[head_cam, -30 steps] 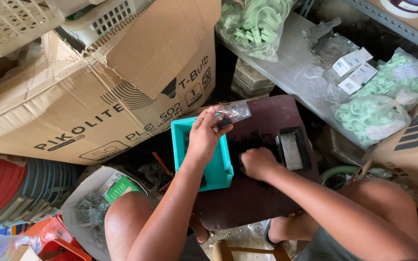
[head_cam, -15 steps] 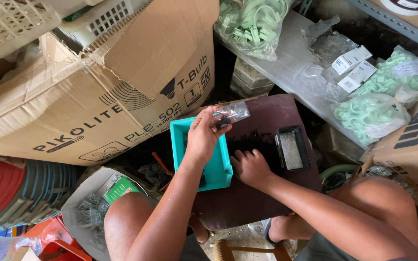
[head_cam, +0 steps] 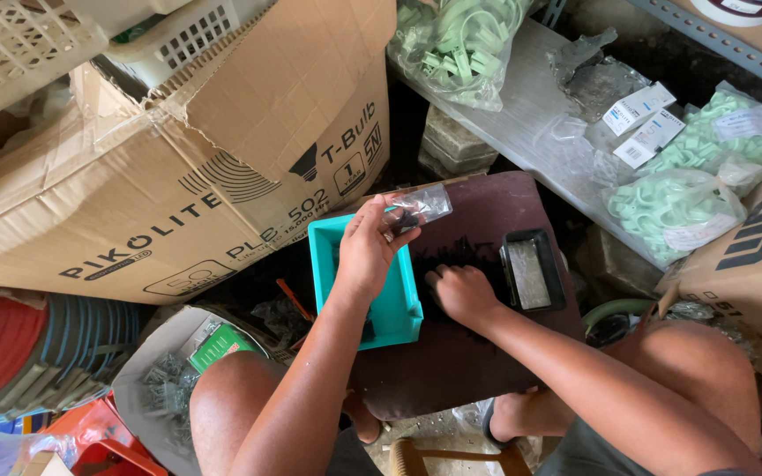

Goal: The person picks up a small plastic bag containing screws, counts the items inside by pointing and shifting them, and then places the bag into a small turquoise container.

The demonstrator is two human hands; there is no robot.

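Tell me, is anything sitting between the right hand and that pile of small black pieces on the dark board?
Nothing visible does. The right hand already rests on the pile of small black pieces on the dark board. The teal tray lies to its left and the black tray to its right, both beside it.

Tray (head_cam: 399,308) and box (head_cam: 532,273) side by side on stool (head_cam: 487,353), small parts (head_cam: 460,257) between them.

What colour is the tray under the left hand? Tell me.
The tray is turquoise, seen best in the head view, beneath the left hand that holds a small clear bag.
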